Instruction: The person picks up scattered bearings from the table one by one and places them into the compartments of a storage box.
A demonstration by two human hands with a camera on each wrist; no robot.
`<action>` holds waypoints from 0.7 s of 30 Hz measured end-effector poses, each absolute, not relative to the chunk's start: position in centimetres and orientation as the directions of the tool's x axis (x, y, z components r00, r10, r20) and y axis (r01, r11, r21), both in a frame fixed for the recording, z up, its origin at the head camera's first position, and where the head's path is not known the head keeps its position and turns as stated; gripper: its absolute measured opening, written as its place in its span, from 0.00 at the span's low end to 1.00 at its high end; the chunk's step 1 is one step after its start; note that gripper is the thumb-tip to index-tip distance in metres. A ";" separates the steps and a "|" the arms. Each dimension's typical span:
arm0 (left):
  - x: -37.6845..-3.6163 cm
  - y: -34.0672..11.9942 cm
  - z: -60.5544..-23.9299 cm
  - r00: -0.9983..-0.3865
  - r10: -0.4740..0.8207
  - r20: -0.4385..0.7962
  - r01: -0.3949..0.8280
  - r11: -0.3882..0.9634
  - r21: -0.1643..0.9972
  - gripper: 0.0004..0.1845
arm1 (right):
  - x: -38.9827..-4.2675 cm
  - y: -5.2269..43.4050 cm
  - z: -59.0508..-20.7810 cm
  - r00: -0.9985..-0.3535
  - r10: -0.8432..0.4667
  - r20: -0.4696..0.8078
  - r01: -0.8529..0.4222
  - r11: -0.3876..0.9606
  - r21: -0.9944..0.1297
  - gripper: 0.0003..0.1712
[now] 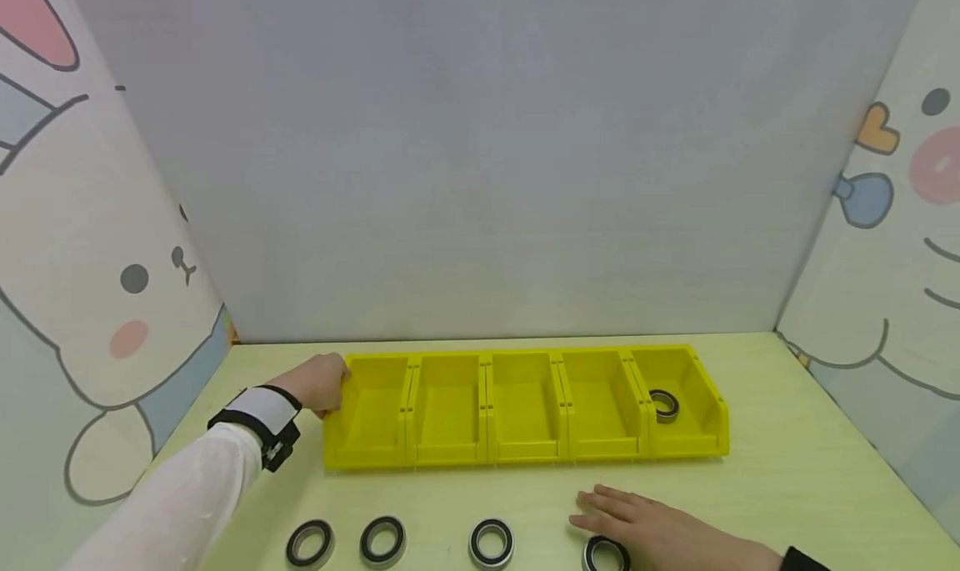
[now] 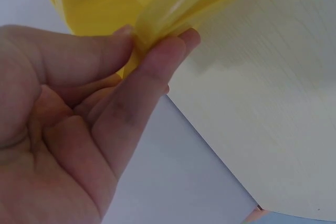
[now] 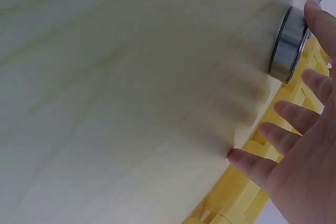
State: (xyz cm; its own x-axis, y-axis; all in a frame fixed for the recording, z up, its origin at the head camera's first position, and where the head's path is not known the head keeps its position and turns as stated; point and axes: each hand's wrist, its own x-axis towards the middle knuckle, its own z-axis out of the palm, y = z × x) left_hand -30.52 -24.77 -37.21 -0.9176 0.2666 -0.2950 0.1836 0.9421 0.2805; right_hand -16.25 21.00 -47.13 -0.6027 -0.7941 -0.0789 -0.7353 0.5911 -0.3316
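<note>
1. Head: left hand (image 1: 315,383) pinches the bins (image 1: 525,453) at their left edge.
2. Right hand (image 1: 652,529) spreads wide at a ring (image 1: 593,546) toward the table's (image 1: 810,454) near edge, seemingly reaching.
3. Next probably calls for gripping it.

The left hand (image 2: 68,140) pinches the edge of a yellow bin (image 2: 100,14) between thumb and fingers — palm side in view. Alongside, the pale counter (image 2: 252,103) shows faint grain — bordered diagonally by a greyish surface (image 2: 178,166).
</note>
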 end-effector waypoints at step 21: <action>-30.3 -24.7 -37.1 -0.918 0.245 -0.311 0.159 0.947 0.279 0.10 | -16.8 18.8 -44.9 -0.285 -0.958 -0.010 -0.905 0.273 -0.326 0.16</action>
